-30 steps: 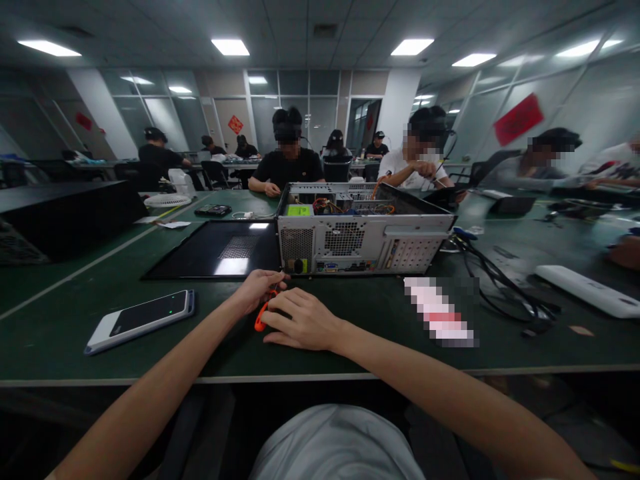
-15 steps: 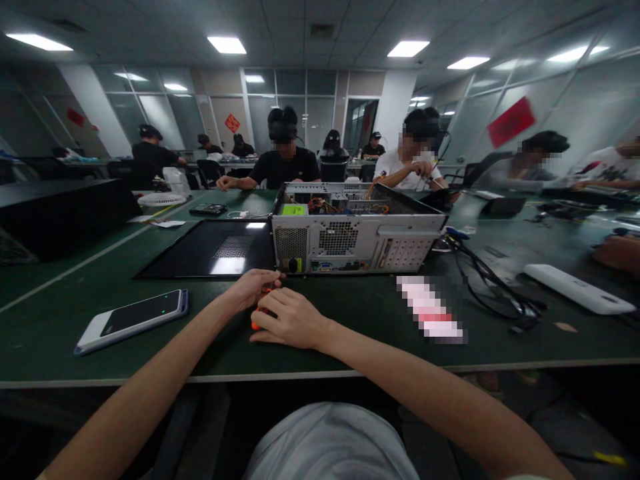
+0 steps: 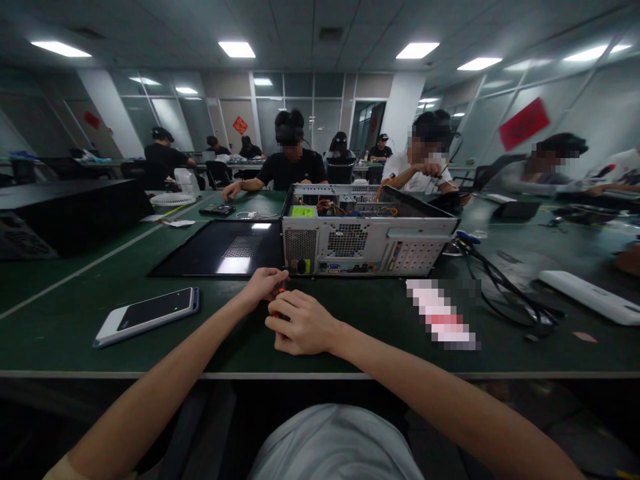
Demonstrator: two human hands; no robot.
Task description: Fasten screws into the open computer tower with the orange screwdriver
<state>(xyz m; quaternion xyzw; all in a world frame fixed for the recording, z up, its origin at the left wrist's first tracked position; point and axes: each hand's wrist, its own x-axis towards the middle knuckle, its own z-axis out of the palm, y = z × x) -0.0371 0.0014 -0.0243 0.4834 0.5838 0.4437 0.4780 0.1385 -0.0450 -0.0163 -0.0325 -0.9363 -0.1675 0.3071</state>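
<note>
I am finding nothing legible here. The red sign (image 3: 523, 123) on the right glass wall and the small red diamond sign (image 3: 240, 125) at the back are showing marks too blurred to read, and the green label (image 3: 303, 211) inside the computer case (image 3: 367, 238) is appearing only as a colour patch.

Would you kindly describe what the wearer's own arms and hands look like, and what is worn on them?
Both forearms are bare to beyond the elbow, with no gloves, watch, rings or straps showing. The left hand and right hand are uncovered. A pale sleeve edge shows at the left upper arm; a light grey garment covers the body below.
</note>
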